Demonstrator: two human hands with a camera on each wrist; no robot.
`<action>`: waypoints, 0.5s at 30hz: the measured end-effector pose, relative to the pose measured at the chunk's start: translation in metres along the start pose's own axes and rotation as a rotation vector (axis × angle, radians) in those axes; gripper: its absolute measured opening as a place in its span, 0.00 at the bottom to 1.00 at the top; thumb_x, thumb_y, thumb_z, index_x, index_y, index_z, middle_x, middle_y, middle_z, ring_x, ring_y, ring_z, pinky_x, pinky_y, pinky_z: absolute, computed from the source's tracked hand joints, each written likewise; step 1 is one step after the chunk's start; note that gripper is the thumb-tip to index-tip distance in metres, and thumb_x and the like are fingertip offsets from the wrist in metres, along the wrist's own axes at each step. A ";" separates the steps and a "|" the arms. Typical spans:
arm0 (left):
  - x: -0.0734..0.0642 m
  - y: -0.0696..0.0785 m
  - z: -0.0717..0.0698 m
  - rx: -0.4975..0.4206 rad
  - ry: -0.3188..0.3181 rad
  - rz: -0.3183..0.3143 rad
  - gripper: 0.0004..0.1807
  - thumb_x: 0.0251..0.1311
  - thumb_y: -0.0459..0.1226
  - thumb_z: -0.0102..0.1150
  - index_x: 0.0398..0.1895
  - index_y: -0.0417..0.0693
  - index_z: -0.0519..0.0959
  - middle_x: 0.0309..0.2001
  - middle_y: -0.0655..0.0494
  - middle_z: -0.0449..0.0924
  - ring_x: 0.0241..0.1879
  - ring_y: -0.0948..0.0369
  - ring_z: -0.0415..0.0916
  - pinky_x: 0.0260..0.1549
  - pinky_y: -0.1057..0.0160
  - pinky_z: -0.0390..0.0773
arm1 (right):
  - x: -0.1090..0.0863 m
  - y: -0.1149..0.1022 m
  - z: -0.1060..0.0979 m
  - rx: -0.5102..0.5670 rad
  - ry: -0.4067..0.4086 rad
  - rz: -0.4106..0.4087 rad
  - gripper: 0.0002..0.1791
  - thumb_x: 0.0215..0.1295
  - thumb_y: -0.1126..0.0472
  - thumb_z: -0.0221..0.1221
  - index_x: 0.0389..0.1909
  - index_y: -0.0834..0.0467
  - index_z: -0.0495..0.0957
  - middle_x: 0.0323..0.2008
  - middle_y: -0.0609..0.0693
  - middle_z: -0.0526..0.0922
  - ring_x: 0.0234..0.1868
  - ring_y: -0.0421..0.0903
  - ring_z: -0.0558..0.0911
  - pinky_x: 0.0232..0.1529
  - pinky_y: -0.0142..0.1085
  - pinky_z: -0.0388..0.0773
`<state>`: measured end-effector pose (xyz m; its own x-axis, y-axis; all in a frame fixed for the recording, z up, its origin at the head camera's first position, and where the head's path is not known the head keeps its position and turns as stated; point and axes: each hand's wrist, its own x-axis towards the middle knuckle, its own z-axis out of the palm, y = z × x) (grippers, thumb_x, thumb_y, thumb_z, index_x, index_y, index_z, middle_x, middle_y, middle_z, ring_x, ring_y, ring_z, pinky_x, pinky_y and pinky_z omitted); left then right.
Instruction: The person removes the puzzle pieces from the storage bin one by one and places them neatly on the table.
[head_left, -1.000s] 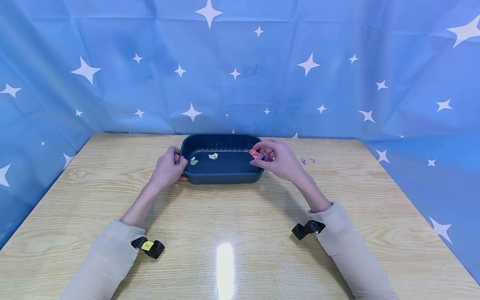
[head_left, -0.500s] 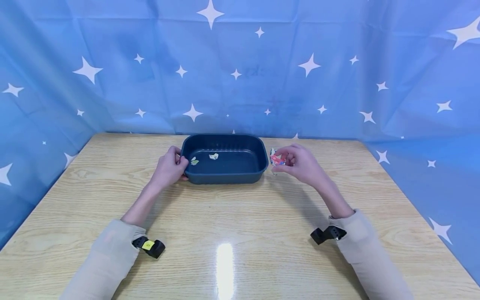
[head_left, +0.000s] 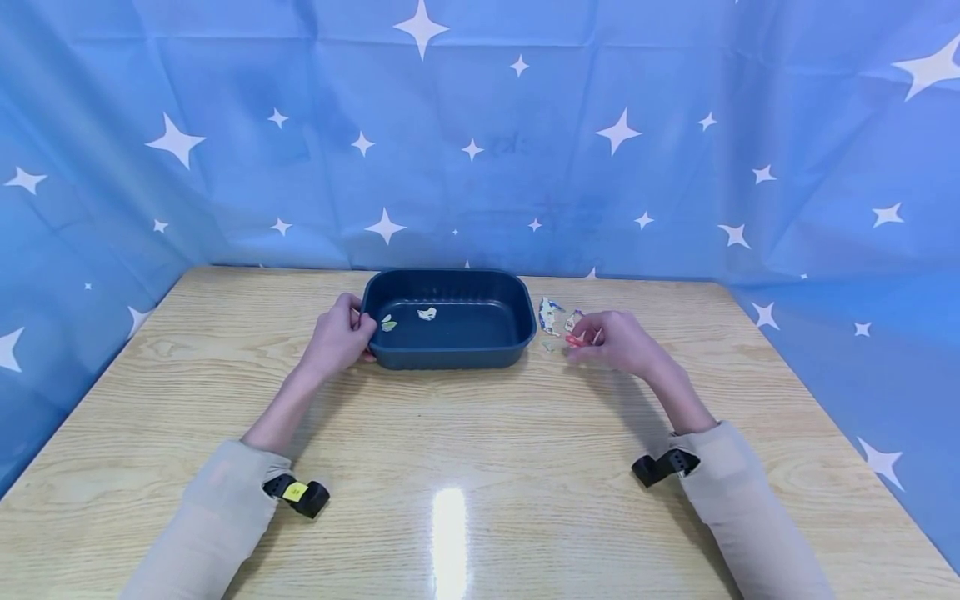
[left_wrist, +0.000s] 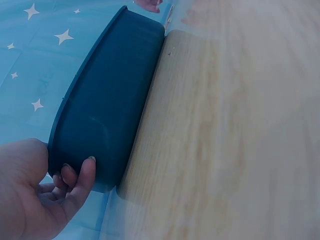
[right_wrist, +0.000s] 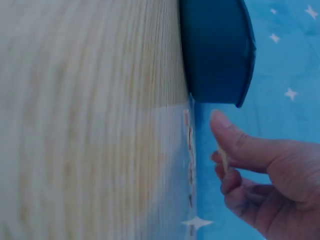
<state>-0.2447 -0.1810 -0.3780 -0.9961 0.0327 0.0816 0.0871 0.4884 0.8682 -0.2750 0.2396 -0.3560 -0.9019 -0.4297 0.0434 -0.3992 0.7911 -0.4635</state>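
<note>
A dark blue oblong plastic tub (head_left: 450, 358) stands at the back of the table. My left hand (head_left: 340, 336) grips its left end, thumb at the rim and fingertips against the outer wall in the left wrist view. Inside the tub lie a small green-and-white flat piece (head_left: 388, 323) and a white one (head_left: 427, 313). To the right of the tub, low over the table, my right hand (head_left: 626, 343) pinches a small red flat piece (head_left: 576, 341); the right wrist view shows its thin edge between thumb and fingers. My fingers partly hide it.
Beside the tub's right end lie a white-and-blue flat piece (head_left: 548, 316), a similar piece (head_left: 573, 320) by my right fingertips and a faint pale scrap (head_left: 549, 345). A blue star-patterned cloth (head_left: 480, 167) hangs behind the wooden table (head_left: 390, 450).
My right hand has moved from over the tub's right end rightward and lower with the red piece, uncovering flat pieces beside the tub. My left hand has stayed on the tub.
</note>
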 end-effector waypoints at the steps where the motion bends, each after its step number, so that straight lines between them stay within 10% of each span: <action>1: 0.000 0.000 0.000 0.001 0.000 0.001 0.16 0.71 0.32 0.44 0.56 0.28 0.66 0.31 0.45 0.73 0.21 0.54 0.83 0.25 0.58 0.89 | 0.000 0.002 0.000 0.001 -0.009 0.004 0.17 0.54 0.59 0.75 0.40 0.63 0.84 0.28 0.49 0.81 0.27 0.45 0.78 0.28 0.35 0.76; 15: 0.001 -0.001 0.000 0.005 -0.002 -0.010 0.16 0.71 0.31 0.43 0.56 0.28 0.66 0.30 0.46 0.70 0.20 0.54 0.83 0.25 0.59 0.89 | 0.000 0.012 0.002 0.030 -0.072 0.003 0.17 0.56 0.62 0.74 0.45 0.63 0.84 0.36 0.53 0.85 0.38 0.50 0.85 0.43 0.46 0.83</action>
<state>-0.2457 -0.1813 -0.3792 -0.9969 0.0297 0.0722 0.0775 0.4932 0.8665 -0.2793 0.2485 -0.3631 -0.8886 -0.4581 -0.0217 -0.3900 0.7798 -0.4896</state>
